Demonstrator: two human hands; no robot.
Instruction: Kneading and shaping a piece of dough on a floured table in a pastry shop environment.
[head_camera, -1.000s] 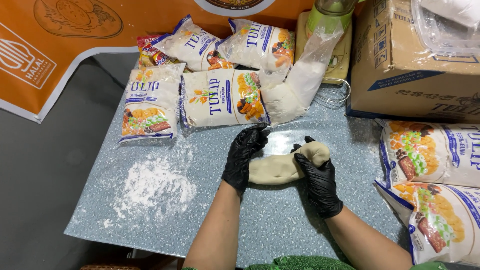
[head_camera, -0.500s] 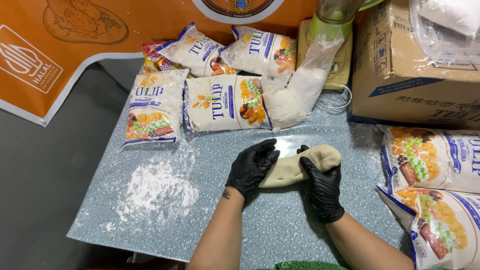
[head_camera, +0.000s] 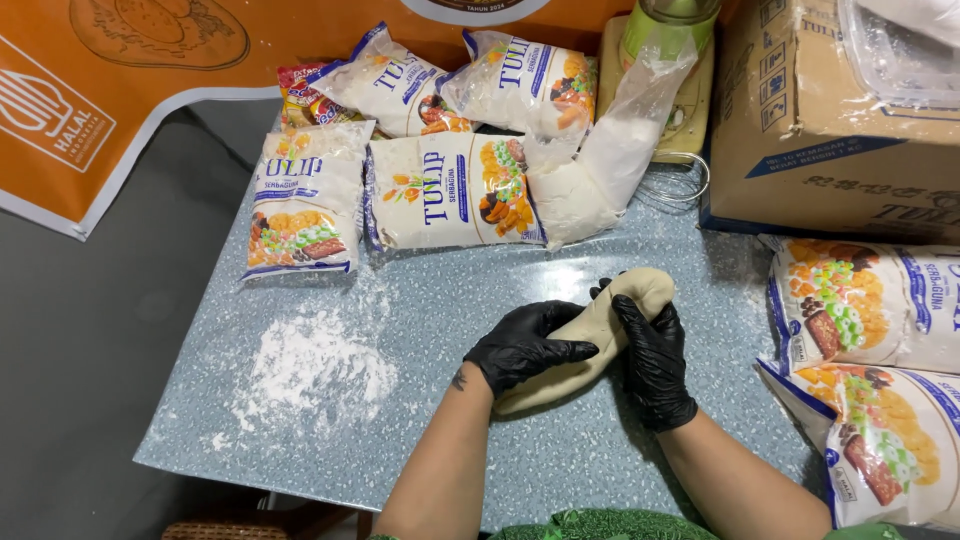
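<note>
Both gloved hands grip the dough (head_camera: 590, 335) at table (head_camera: 640, 250) centre, left hand (head_camera: 525, 345) at nine o'clock, right hand (head_camera: 652, 355) at three; even pressure, with flour (head_camera: 310, 365) at nine o'clock, should limit sticking.

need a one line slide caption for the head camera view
Two black-gloved hands, left and right, press a pale dough log on a speckled table beside spilled flour.

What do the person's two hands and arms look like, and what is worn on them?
Both the left hand and the right hand wear thin, glossy black disposable gloves that end at the wrist. The forearms are bare, with no sleeves. A small dark mark, perhaps a tattoo, shows near the left wrist.
</note>
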